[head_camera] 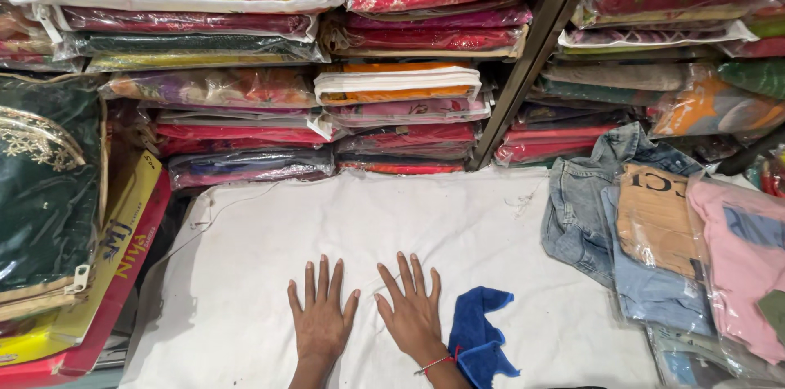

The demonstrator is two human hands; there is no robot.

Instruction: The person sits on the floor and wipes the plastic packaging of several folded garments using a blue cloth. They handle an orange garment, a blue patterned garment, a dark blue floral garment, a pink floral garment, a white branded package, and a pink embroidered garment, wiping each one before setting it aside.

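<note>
My left hand [320,317] lies flat, palm down, on a white cloth [425,217] spread over the surface, fingers spread and holding nothing. Beside it, my right hand [411,312] rests the same way, fingers apart, with a red thread around the wrist. A crumpled blue cloth [478,340] lies just right of my right wrist, touching or nearly touching it.
Stacks of folded fabrics in clear plastic [245,103] fill shelves at the back. A denim jacket [585,201] and bagged clothes [736,266] lie at the right. A green embroidered bag [41,193] and flat boxes [123,250] stand at the left.
</note>
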